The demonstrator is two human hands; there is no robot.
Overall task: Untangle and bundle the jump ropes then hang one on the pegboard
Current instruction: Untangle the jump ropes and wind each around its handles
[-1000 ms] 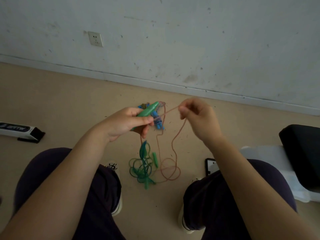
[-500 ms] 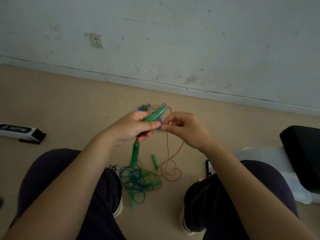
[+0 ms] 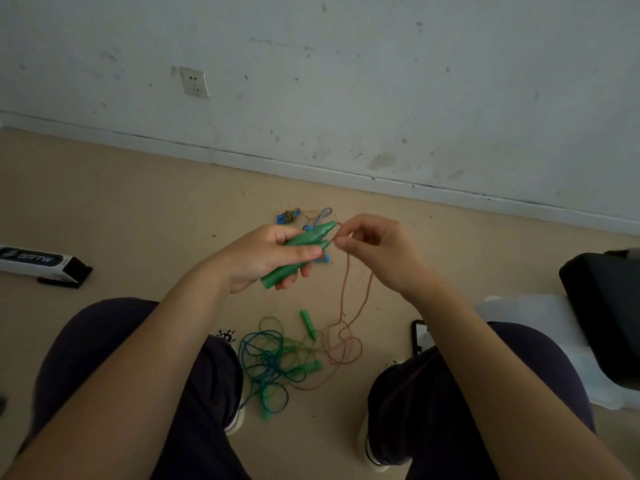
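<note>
My left hand (image 3: 273, 254) grips a pair of green handles (image 3: 304, 251) side by side, thumb laid across them, their pointed tips aimed toward the wall; my right hand (image 3: 377, 251) pinches the orange-brown cord (image 3: 346, 289) just beside those tips, fingers curled. From that pinch the cord hangs in two strands to the tan floor (image 3: 138, 220), where it loops against a tangle of green and blue ropes (image 3: 273, 362) lying between my knees, a loose green handle (image 3: 308, 323) resting at the tangle's upper edge. Beyond my hands, near the skirting, lie blue handles and a striped cord loop (image 3: 304, 216). A black-and-white box (image 3: 41, 263) sits on the floor at far left, and a wall socket (image 3: 194, 82) shows above
</note>
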